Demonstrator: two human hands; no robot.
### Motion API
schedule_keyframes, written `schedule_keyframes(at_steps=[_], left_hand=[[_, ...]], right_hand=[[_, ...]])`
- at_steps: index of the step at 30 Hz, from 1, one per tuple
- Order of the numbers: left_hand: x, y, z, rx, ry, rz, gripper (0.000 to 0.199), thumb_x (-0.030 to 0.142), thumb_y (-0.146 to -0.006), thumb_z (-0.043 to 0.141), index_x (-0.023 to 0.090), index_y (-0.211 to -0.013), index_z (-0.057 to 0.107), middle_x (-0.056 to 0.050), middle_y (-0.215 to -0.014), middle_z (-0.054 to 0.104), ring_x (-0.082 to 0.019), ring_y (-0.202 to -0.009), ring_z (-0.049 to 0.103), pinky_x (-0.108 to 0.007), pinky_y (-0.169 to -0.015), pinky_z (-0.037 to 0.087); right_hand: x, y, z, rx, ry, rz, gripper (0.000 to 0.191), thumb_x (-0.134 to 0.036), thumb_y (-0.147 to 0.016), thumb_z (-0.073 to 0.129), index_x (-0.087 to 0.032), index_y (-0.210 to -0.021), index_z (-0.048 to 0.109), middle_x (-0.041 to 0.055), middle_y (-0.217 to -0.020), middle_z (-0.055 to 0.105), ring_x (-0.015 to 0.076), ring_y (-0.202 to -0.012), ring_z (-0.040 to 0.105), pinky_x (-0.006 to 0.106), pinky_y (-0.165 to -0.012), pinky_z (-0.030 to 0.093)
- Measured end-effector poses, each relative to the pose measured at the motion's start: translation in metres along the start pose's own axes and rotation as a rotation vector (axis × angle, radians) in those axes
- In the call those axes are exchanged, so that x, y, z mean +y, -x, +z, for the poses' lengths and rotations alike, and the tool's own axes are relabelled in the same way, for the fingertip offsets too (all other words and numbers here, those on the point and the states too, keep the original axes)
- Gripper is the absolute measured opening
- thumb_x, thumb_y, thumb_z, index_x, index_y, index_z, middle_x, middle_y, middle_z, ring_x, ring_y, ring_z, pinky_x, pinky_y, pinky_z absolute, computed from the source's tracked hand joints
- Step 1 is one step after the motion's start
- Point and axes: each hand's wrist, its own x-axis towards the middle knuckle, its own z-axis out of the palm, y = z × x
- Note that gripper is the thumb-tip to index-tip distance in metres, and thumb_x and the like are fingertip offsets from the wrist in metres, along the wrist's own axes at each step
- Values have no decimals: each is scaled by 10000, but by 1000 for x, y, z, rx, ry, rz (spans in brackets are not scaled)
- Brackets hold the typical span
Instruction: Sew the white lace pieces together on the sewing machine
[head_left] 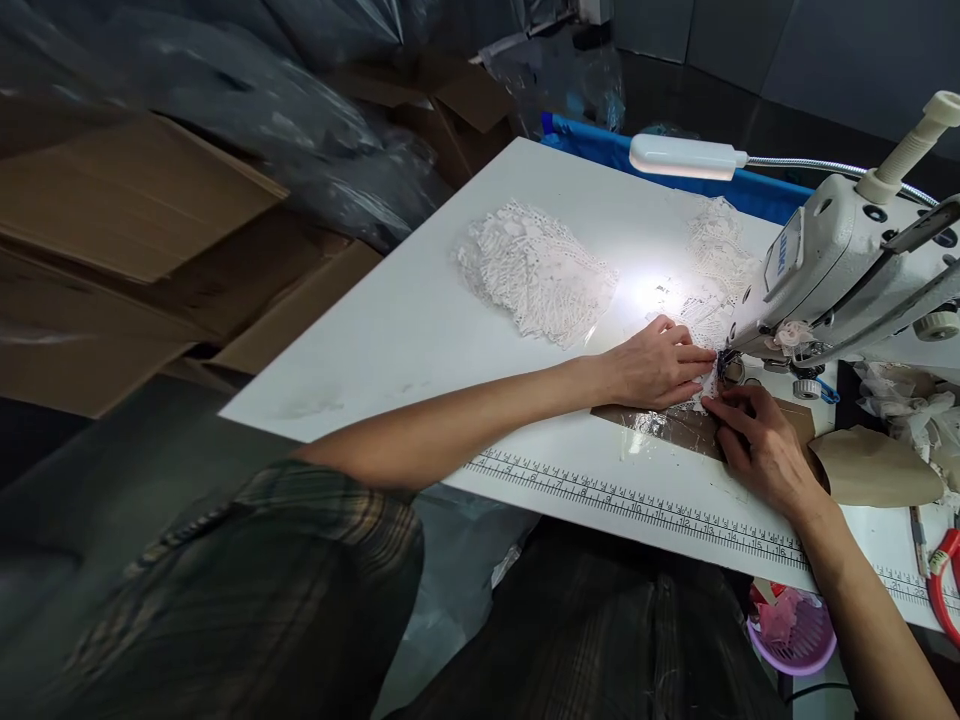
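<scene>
Where beneath left fingers (pixel 694 354), lace (pixel 707 322) hidden.

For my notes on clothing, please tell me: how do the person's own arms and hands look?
The left hand and right hand are without gloves, and no watch shows. The left sleeve is dark green plaid with tan lines, ending near the elbow. The right forearm is bare; its sleeve is out of view.

Sewing machine (pixel 840 265) cut off at right edge; white lace (pixel 705 320) partly hidden beneath left hand (pixel 658 366)
</scene>
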Motion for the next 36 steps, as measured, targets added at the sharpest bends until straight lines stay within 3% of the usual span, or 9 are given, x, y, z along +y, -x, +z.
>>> schedule_keyframes(at_steps=[11,18,23,28,36], left_hand=[[-1,2,3,24,68,-27,311,308,-995,467,239,-1214,676,-64,-1320,667,-253,-990,589,-411,-822,385],[-3,0,5,86,-16,45,321,308,-1023,417,219,-1184,679,-49,-1306,677,-243,-950,598,-408,-823,365],[1,-1,3,67,-84,27,293,297,-1017,430,229,-1137,689,-47,-1291,682,-233,-945,597,-394,-820,349],[11,-5,1,38,-214,32,350,295,-1036,372,154,-1079,690,-82,-1226,701,-231,-884,594,-401,-800,343],[17,-6,0,40,-246,17,328,283,-1033,393,145,-1071,688,-90,-1205,704,-222,-903,604,-412,-875,350]], right_hand=[[1,1,2,2,-15,26,369,-202,-923,492,-278,-1203,721,103,-1116,610,228,-911,624,417,-832,604],[2,1,2,43,-24,0,352,-167,-913,498,-250,-1161,733,107,-1103,604,227,-967,645,382,-828,607],[3,1,4,61,-55,21,355,-173,-917,489,-278,-1144,741,92,-1106,603,221,-984,652,372,-841,602],[4,0,6,102,-102,27,346,-165,-913,492,-261,-1121,752,84,-1079,619,214,-987,658,366,-877,592],[7,1,9,113,-147,44,337,-172,-896,497,-259,-1089,759,78,-1067,629,201,-989,664,364,-892,591]])
